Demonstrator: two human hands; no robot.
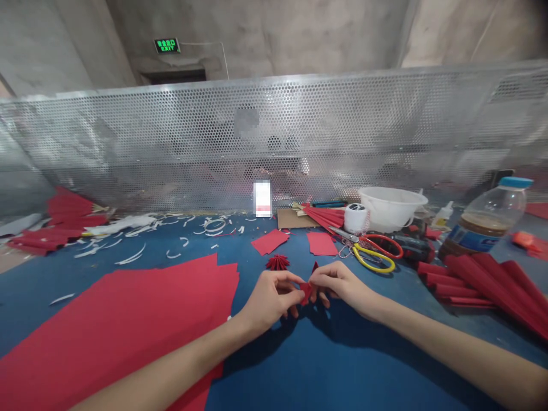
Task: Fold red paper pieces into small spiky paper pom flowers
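My left hand and my right hand meet over the blue table, both pinched on a small folded piece of red paper held between their fingertips. A small pleated red paper rosette lies just beyond my left hand. A big stack of red paper sheets spreads at the left under my left forearm.
Two red paper squares lie further back. Scissors with yellow and red handles, a white bowl, a tape roll and a plastic bottle stand at the right. Folded red fans lie at right, white paper scraps at left. A perforated metal screen closes the back.
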